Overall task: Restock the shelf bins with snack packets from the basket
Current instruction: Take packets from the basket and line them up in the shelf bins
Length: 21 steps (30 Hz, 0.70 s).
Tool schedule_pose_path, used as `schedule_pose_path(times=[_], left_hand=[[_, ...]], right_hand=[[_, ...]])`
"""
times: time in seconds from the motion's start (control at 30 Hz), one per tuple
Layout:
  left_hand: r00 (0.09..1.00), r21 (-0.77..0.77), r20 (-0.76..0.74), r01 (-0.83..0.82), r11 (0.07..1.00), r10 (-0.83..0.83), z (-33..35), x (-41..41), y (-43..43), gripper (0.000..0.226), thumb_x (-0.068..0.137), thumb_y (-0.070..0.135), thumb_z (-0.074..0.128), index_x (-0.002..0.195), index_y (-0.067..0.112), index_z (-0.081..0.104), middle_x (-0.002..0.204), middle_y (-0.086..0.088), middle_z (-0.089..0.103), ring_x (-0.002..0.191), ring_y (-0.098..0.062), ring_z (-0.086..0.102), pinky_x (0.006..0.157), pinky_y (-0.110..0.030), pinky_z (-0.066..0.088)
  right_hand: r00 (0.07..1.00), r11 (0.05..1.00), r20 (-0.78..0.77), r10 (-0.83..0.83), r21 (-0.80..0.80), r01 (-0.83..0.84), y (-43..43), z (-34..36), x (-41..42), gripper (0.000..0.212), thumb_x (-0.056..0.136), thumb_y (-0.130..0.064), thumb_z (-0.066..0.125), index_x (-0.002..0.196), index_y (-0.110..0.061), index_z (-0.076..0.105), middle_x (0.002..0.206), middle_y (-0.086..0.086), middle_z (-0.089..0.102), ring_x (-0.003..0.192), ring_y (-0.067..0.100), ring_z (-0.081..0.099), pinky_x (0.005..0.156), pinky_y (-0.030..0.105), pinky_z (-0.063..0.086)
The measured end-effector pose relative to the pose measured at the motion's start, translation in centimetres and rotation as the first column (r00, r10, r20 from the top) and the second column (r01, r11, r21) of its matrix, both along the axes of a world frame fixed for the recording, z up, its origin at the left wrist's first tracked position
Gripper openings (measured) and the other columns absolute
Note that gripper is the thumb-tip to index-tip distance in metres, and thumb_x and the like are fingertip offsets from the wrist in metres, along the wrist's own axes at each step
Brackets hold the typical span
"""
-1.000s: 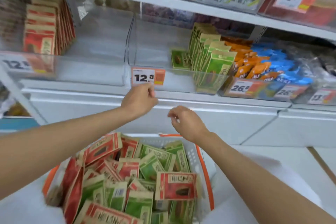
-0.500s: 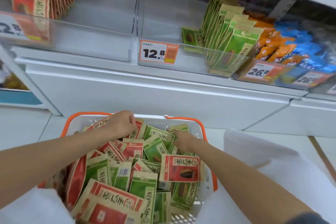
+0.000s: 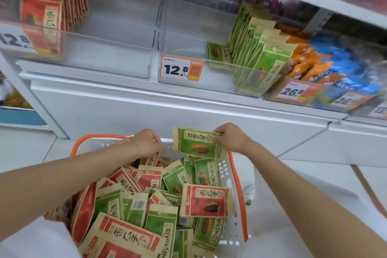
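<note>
Right hand (image 3: 232, 137) pinching one green paper snack packet (image 3: 199, 144) over far edge of one white plastic basket with orange rim (image 3: 100, 135), left hand (image 3: 146, 142) curled on red packets (image 3: 150, 176), grasp unclear

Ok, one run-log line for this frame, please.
step: pick | right hand: pinches green packet over basket | left hand: at basket, grip unclear | green-packet bin: partly filled

Bright, even light; soft blur; reflections on shelf bins (image 3: 117, 54).
</note>
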State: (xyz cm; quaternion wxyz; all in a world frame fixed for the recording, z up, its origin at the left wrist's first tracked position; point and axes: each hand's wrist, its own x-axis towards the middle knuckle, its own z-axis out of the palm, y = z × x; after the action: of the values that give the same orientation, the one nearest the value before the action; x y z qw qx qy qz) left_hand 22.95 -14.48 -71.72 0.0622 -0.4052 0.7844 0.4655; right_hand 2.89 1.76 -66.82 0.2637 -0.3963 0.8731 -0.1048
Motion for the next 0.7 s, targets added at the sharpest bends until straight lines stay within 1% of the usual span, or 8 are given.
schedule_pose_path(times=[0.07, 0.1, 0.17, 0.23, 0.33, 0.47, 0.6, 0.7], left_hand=[[1.0, 0.197, 0.013, 0.008, 0.98, -0.011, 1.1, -0.4, 0.2, 0.026, 0.085, 0.028, 0.073, 0.089, 0.002, 0.069, 0.075, -0.007, 0.069, 0.061, -0.015, 0.061, 0.062, -0.027, 0.053], [1.0, 0.328, -0.011, 0.011, 0.945, -0.008, 1.9, -0.6, 0.4, 0.033, 0.085, 0.033, 0.073, 0.098, 0.003, 0.069, 0.082, -0.007, 0.071, 0.068, -0.015, 0.066, 0.064, -0.024, 0.055], [0.985, 0.55, -0.168, 0.062, 0.833, 0.038, 3.5, -1.2, 1.2, 0.037, 0.087, 0.034, 0.069, 0.114, 0.009, 0.065, 0.108, -0.007, 0.071, 0.095, -0.016, 0.07, 0.079, -0.022, 0.057], [0.929, 0.639, -0.338, 0.109, 0.762, 0.151, 4.8, -1.9, 2.0, 0.028, 0.092, 0.021, 0.063, 0.118, 0.011, 0.063, 0.116, -0.006, 0.07, 0.106, -0.016, 0.068, 0.087, -0.025, 0.056], [0.872, 0.677, -0.406, 0.085, 0.731, 0.275, 6.3, -2.8, 2.7, 0.026, 0.093, 0.013, 0.059, 0.119, 0.009, 0.062, 0.114, -0.008, 0.071, 0.109, -0.022, 0.067, 0.095, -0.037, 0.053], [0.822, 0.729, -0.435, 0.083, 0.679, 0.367, 8.5, -3.5, 2.6, 0.03, 0.096, 0.03, 0.054, 0.118, 0.012, 0.063, 0.114, -0.012, 0.07, 0.108, -0.028, 0.067, 0.097, -0.045, 0.051], [0.795, 0.489, -0.528, -0.003, 0.872, 0.299, 10.1, -4.3, 2.6, 0.029, 0.095, 0.028, 0.059, 0.119, 0.012, 0.06, 0.108, -0.011, 0.073, 0.093, -0.023, 0.072, 0.077, -0.034, 0.06], [0.764, 0.377, -0.597, -0.005, 0.926, 0.247, 11.6, -5.0, 2.1, 0.025, 0.094, 0.02, 0.06, 0.118, 0.014, 0.057, 0.098, -0.011, 0.075, 0.084, -0.025, 0.074, 0.071, -0.036, 0.061]], right_hand=[[0.962, 0.986, 0.246, -0.114, -0.087, 0.139, 1.4, 2.6, -0.8, 0.018, 0.094, -0.013, 0.06, 0.092, 0.002, 0.07, 0.082, 0.011, 0.064, 0.074, 0.019, 0.058, 0.071, 0.031, 0.048], [0.903, 0.97, 0.402, -0.152, -0.113, 0.214, 2.0, 3.5, -0.7, 0.016, 0.095, -0.011, 0.058, 0.092, 0.001, 0.068, 0.085, 0.013, 0.067, 0.075, 0.019, 0.062, 0.077, 0.035, 0.053], [0.763, 0.939, 0.625, -0.166, -0.138, 0.316, 2.8, 4.0, -0.5, 0.012, 0.097, -0.008, 0.055, 0.092, -0.003, 0.064, 0.094, 0.018, 0.07, 0.084, 0.023, 0.067, 0.088, 0.039, 0.055], [0.629, 0.907, 0.762, -0.152, -0.145, 0.395, 3.0, 3.7, 0.3, 0.011, 0.097, -0.005, 0.053, 0.09, -0.005, 0.062, 0.093, 0.016, 0.071, 0.087, 0.023, 0.069, 0.086, 0.036, 0.057], [0.558, 0.863, 0.824, -0.102, -0.206, 0.462, 2.5, 3.4, 1.2, 0.01, 0.097, -0.005, 0.053, 0.092, -0.004, 0.062, 0.091, 0.014, 0.072, 0.083, 0.021, 0.07, 0.079, 0.032, 0.058], [0.525, 0.793, 0.85, -0.033, -0.298, 0.532, 1.5, 4.1, 1.3, 0.009, 0.097, -0.005, 0.053, 0.099, -0.003, 0.061, 0.096, 0.015, 0.071, 0.086, 0.023, 0.07, 0.083, 0.033, 0.057], [0.588, 0.803, 0.808, -0.033, -0.329, 0.497, 0.9, 4.5, 1.3, 0.013, 0.096, -0.008, 0.056, 0.105, 0.0, 0.061, 0.104, 0.019, 0.069, 0.091, 0.025, 0.068, 0.088, 0.034, 0.056], [0.676, 0.814, 0.736, -0.031, -0.374, 0.444, 0.7, 5.3, 1.1, 0.021, 0.096, -0.013, 0.058, 0.111, 0.001, 0.064, 0.108, 0.017, 0.071, 0.096, 0.024, 0.068, 0.092, 0.034, 0.055]])
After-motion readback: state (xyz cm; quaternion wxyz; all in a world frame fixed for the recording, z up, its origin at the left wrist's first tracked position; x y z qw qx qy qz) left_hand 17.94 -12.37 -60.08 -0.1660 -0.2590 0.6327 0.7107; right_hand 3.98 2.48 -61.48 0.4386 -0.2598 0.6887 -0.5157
